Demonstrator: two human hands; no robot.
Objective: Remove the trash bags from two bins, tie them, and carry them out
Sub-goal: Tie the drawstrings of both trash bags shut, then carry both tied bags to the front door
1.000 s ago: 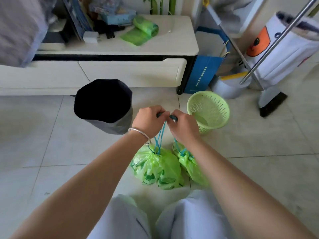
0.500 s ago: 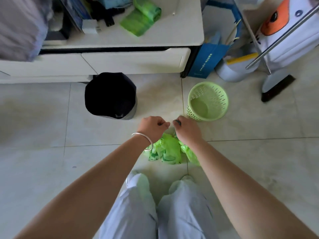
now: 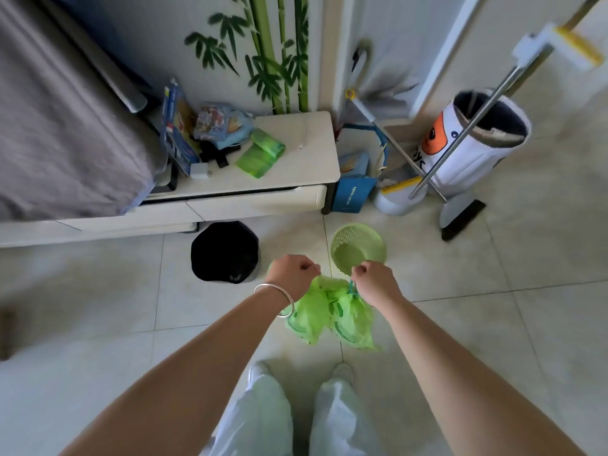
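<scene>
Two green trash bags hang below my hands, above the tiled floor in front of my feet. The left trash bag (image 3: 311, 312) hangs from my left hand (image 3: 291, 274), which is closed in a fist and wears a silver bangle at the wrist. The right trash bag (image 3: 353, 319) hangs by blue drawstrings from my right hand (image 3: 375, 281), also closed. The hands are a little apart. Beyond them on the floor stand a black bin (image 3: 223, 251) and a light green basket bin (image 3: 358, 249), both without bags.
A white low cabinet (image 3: 296, 179) with a roll of green bags (image 3: 261, 153) and clutter stands behind the bins, a grey-covered bed (image 3: 59, 126) at left. A blue paper bag (image 3: 353, 192), white bucket (image 3: 396, 200), broom (image 3: 460, 218) and mop handle (image 3: 467, 133) crowd the right corner.
I have risen, so the view is higher and farther from the floor. The bags have come off the floor, and my hands have drawn apart, one bag in each.
</scene>
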